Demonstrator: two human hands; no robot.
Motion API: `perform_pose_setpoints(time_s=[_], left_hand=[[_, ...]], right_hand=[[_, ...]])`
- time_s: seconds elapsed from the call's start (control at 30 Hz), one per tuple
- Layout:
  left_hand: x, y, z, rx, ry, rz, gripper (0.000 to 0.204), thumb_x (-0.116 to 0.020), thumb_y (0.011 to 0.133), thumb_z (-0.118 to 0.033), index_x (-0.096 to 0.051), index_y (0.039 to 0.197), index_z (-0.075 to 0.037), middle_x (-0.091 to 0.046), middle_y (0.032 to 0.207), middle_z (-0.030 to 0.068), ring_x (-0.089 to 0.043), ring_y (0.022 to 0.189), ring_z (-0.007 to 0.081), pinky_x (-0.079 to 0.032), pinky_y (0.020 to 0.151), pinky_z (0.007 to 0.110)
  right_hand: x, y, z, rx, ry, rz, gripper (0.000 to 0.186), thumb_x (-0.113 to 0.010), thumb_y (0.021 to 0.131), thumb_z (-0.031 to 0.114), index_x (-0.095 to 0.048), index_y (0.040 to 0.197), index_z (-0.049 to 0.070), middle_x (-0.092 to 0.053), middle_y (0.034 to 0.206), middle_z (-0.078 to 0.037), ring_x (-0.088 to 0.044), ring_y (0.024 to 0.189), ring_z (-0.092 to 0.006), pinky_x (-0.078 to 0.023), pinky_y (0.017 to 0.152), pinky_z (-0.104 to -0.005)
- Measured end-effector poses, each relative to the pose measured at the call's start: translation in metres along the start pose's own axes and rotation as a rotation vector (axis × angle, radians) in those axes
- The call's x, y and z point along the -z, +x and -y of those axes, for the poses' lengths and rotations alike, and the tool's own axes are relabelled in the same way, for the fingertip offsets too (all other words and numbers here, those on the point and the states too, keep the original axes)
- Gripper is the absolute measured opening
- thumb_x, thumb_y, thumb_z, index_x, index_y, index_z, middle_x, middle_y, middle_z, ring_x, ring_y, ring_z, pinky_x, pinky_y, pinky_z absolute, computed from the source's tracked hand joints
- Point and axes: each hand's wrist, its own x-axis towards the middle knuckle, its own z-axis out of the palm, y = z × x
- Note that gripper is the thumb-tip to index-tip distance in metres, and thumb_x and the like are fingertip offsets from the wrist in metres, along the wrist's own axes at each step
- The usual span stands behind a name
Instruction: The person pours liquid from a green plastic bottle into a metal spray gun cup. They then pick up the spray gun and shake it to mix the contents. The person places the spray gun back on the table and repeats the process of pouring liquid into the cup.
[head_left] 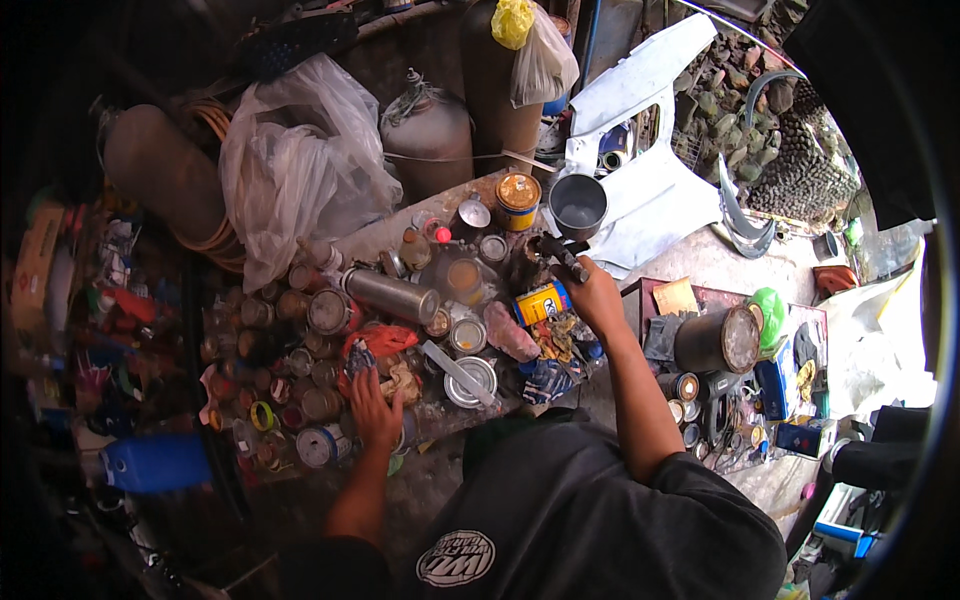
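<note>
My left hand [377, 408] is over the crowded table, fingers stretched out and apart. It lies against a bundle of rags and crumpled red plastic [385, 340], and I see nothing gripped in it. Farther right, my right hand [597, 297] is closed around a dark, stubby object [566, 262] whose kind I cannot make out. A yellow and blue can [541, 303] lies tilted just left of that hand. Behind the hand stands a dark grey pot [578, 207]. Crumpled rags [550, 380] sit nearer to me.
Several cans and jars crowd the table's left half, with a steel cylinder [392, 293] among them. A clear plastic bag [305, 170] and a gas tank [425, 130] stand behind. White body panels [650, 190] lie at far right. A large tin [718, 340] rests on the right.
</note>
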Motion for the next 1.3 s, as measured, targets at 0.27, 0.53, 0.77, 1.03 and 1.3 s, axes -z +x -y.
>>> perform_pose_setpoints(time_s=[0.27, 0.53, 0.77, 1.03, 1.3], left_hand=[[-0.005, 0.000, 0.002, 0.016, -0.015, -0.003, 0.078, -0.075, 0.092, -0.037, -0.044, 0.156, -0.006, -0.045, 0.158, 0.0206, -0.038, 0.150, 0.0405, -0.032, 0.124, 0.054], [-0.003, 0.000, 0.002, 0.027, 0.012, 0.017, 0.078, -0.075, 0.093, -0.037, -0.043, 0.157, -0.005, -0.046, 0.156, 0.0210, -0.038, 0.149, 0.0404, -0.031, 0.124, 0.055], [0.000, 0.001, -0.002, 0.043, 0.019, 0.053, 0.078, -0.073, 0.095, -0.036, -0.039, 0.159, -0.006, -0.043, 0.159, 0.0200, -0.037, 0.150, 0.0409, -0.031, 0.123, 0.054], [-0.001, 0.000, 0.001, 0.018, 0.008, 0.025, 0.077, -0.072, 0.095, -0.035, -0.039, 0.159, -0.005, -0.043, 0.158, 0.0204, -0.037, 0.151, 0.0407, -0.031, 0.123, 0.054], [0.001, 0.001, -0.001, 0.044, 0.003, 0.045, 0.076, -0.070, 0.096, -0.037, -0.040, 0.158, -0.005, -0.043, 0.159, 0.0202, -0.036, 0.151, 0.0389, -0.030, 0.124, 0.053]], right_hand=[[-0.001, 0.002, -0.004, 0.004, -0.019, -0.004, 0.049, -0.074, 0.095, 0.050, -0.069, 0.113, 0.005, -0.073, 0.098, -0.029, -0.069, 0.097, -0.0499, -0.054, 0.080, -0.0543], [0.000, 0.003, 0.004, 0.025, -0.017, -0.012, 0.050, -0.074, 0.096, 0.049, -0.068, 0.115, 0.003, -0.073, 0.101, -0.030, -0.069, 0.098, -0.0493, -0.054, 0.079, -0.0533], [0.003, 0.007, 0.007, -0.005, -0.008, 0.015, 0.058, -0.071, 0.097, 0.055, -0.069, 0.120, 0.001, -0.073, 0.104, -0.031, -0.070, 0.102, -0.0494, -0.055, 0.083, -0.0523], [0.014, 0.024, 0.028, -0.111, -0.087, 0.095, 0.088, -0.059, 0.096, 0.074, -0.066, 0.133, -0.006, -0.070, 0.117, -0.036, -0.067, 0.117, -0.0490, -0.053, 0.098, -0.0511], [0.013, 0.044, 0.025, -0.119, -0.066, 0.164, 0.095, -0.059, 0.095, 0.075, -0.064, 0.135, -0.011, -0.067, 0.125, -0.038, -0.065, 0.125, -0.0468, -0.051, 0.105, -0.0490]])
